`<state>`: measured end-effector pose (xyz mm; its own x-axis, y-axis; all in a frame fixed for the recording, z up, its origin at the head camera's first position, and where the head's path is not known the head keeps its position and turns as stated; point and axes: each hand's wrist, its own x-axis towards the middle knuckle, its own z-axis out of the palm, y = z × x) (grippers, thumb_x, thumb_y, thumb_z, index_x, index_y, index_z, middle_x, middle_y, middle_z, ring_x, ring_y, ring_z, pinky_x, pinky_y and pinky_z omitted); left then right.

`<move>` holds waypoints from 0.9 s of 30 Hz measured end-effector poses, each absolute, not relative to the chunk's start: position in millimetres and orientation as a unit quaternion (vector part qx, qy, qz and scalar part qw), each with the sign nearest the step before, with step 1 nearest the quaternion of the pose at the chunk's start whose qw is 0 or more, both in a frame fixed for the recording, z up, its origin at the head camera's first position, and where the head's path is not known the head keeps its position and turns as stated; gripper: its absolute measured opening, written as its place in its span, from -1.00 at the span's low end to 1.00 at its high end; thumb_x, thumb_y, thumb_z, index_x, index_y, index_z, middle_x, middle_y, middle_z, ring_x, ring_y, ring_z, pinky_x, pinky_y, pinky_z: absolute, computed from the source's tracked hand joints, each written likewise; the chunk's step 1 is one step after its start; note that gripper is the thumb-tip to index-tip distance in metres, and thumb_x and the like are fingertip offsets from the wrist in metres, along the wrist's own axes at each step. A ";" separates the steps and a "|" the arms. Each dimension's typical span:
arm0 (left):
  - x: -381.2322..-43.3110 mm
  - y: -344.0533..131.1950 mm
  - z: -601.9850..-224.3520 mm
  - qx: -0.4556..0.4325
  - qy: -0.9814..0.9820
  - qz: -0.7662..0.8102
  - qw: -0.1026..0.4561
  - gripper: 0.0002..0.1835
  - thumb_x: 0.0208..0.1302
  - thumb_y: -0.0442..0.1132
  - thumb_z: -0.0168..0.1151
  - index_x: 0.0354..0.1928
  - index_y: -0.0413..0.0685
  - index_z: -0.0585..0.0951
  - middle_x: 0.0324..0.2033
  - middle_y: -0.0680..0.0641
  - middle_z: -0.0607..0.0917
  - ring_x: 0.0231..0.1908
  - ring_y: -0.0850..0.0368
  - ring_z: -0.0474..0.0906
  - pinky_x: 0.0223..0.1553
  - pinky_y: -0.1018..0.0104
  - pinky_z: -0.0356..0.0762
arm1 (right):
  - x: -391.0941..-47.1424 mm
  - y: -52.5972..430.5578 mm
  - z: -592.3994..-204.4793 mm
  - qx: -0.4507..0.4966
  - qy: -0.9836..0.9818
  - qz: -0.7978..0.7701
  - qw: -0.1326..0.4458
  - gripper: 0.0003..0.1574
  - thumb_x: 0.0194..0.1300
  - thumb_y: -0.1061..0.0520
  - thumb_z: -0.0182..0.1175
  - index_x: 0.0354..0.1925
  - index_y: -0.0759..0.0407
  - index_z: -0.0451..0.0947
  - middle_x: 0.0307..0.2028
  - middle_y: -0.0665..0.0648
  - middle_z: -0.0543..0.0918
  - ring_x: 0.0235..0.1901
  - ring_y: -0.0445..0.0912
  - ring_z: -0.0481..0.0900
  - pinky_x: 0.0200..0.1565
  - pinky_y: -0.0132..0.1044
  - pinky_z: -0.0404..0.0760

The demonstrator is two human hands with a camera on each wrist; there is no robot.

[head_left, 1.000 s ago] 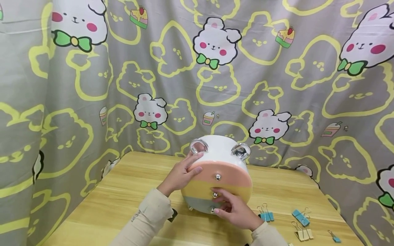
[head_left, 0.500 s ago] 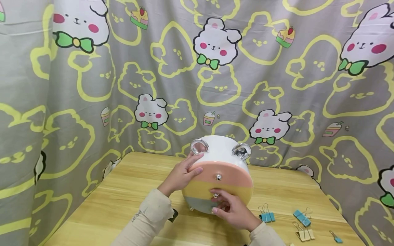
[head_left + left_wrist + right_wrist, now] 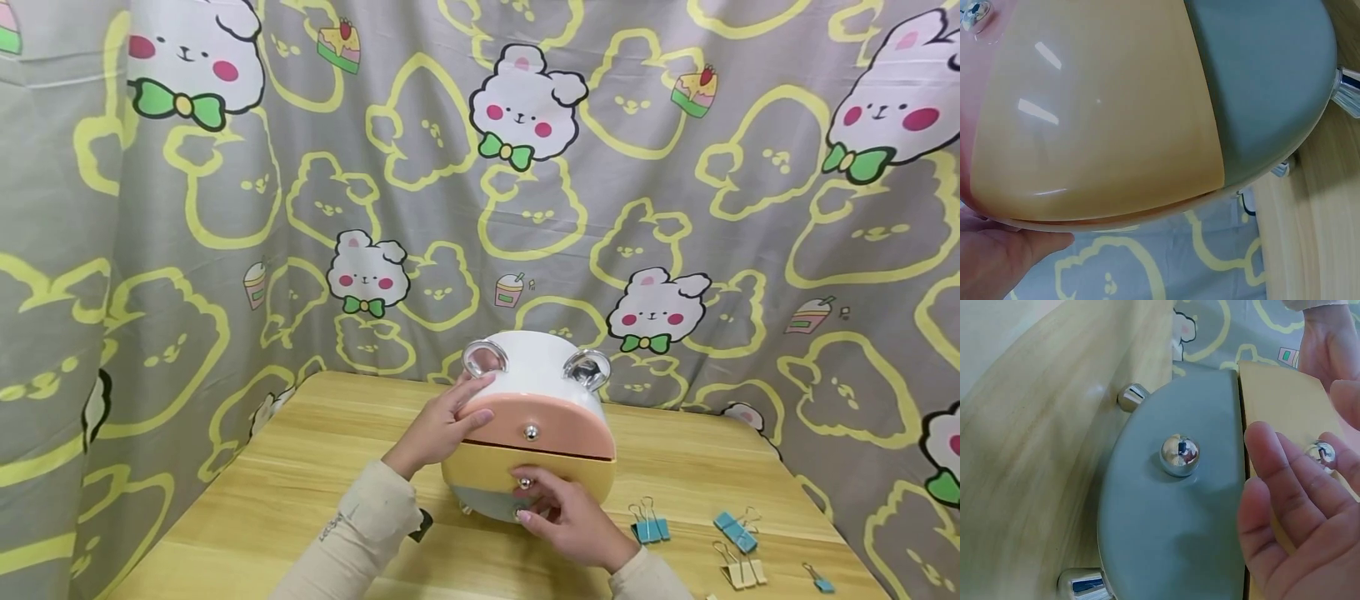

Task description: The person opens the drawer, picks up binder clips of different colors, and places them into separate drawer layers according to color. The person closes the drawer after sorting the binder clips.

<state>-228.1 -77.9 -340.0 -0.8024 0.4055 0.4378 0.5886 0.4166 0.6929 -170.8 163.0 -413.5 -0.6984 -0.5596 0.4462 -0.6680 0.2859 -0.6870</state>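
Note:
A small round drawer cabinet [image 3: 547,367] has a white body, silver ear-shaped rings and three drawers. The pink drawer [image 3: 487,421] is on top, the yellow drawer [image 3: 480,462] in the middle and the blue-grey drawer [image 3: 1172,512] at the bottom. My left hand [image 3: 438,425] holds the cabinet's upper left edge, thumb at the front, fingers along the white side. With curled fingers, my right hand [image 3: 573,517] holds the yellow drawer's silver knob [image 3: 1321,453], which sits between two fingers. That drawer stands slightly out, with a dark gap above it. The lower knob [image 3: 1180,455] is close to the right thumb.
On the wooden table [image 3: 285,467], right of the cabinet, lie blue binder clips [image 3: 651,530], another blue clip [image 3: 735,531], cream binder clips [image 3: 742,572] and a small blue clip [image 3: 819,581]. A patterned curtain [image 3: 435,200] hangs behind and at the sides.
The yellow drawer has come slightly out toward me, opening a dark gap beneath the pink drawer. The right hand moved slightly with its knob. The left hand stayed in place.

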 end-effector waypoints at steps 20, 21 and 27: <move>-228.8 -80.1 -338.5 -0.299 -0.837 -0.451 0.078 -0.41 0.38 -0.01 0.17 0.42 0.21 0.32 0.43 -0.11 0.20 0.45 -0.03 -0.10 0.33 -0.18 -0.01 | -147.9 167.2 -408.5 0.434 -0.788 0.433 0.063 -0.44 0.34 0.18 0.22 0.27 0.16 0.35 -0.18 0.13 0.68 -0.34 -0.26 0.62 -0.43 -0.35 0.59; -228.5 -80.4 -337.8 -0.297 -0.838 -0.451 0.074 -0.40 0.38 -0.01 0.17 0.43 0.23 0.32 0.43 -0.09 0.18 0.45 0.00 -0.11 0.33 -0.16 -0.02 | -146.7 167.4 -408.4 0.436 -0.787 0.431 0.062 -0.44 0.34 0.18 0.22 0.27 0.16 0.35 -0.17 0.12 0.68 -0.34 -0.27 0.62 -0.43 -0.35 0.59; -226.5 -79.8 -335.3 -0.302 -0.835 -0.454 0.072 -0.40 0.37 -0.03 0.18 0.42 0.20 0.32 0.43 -0.14 0.20 0.45 -0.06 -0.11 0.33 -0.20 -0.03 | -139.4 168.9 -407.1 0.436 -0.787 0.436 0.028 -0.45 0.36 0.14 0.21 0.26 0.11 0.35 -0.10 0.10 0.67 -0.25 -0.24 0.64 -0.41 -0.35 0.60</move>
